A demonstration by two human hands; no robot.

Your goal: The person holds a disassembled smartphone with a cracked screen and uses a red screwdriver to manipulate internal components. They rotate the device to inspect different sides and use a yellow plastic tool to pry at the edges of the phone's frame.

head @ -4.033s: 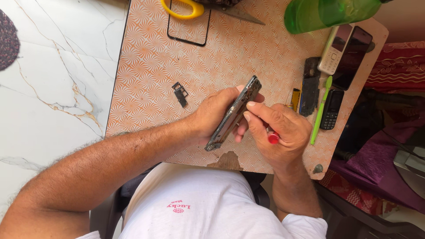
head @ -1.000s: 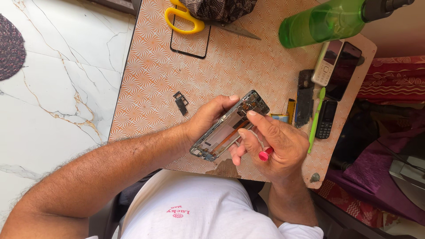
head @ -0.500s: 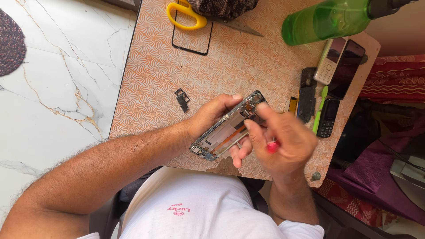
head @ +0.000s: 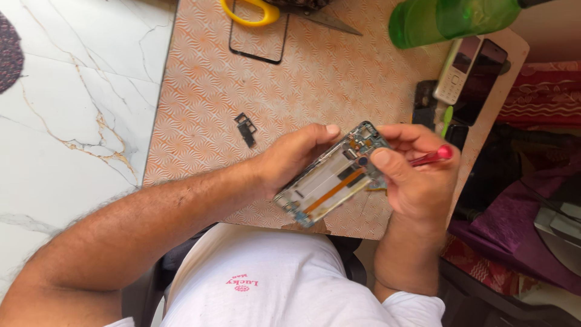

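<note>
My left hand (head: 293, 157) grips an opened smartphone (head: 330, 178) by its edge, tilted, with its inner frame, orange flex cable and circuit parts facing up. My right hand (head: 414, 172) holds a small red-handled screwdriver (head: 431, 157) and presses its thumb on the phone's upper part near the camera. Both hands hover above the front edge of a small orange-patterned table (head: 315, 79). A small black bracket (head: 246, 129) lies on the table to the left of my left hand.
At the table's far side lie a black screen frame (head: 257, 36), yellow-handled scissors (head: 254, 12) and a green bottle (head: 448, 21). Several phones (head: 463, 69) sit at the right edge. White marble floor (head: 66, 103) spreads to the left; purple and red cloth lies at the right.
The phone has turned from edge-on to its open inside facing up. My right hand shifted the screwdriver's red handle out to the right, and its thumb now rests on the phone.
</note>
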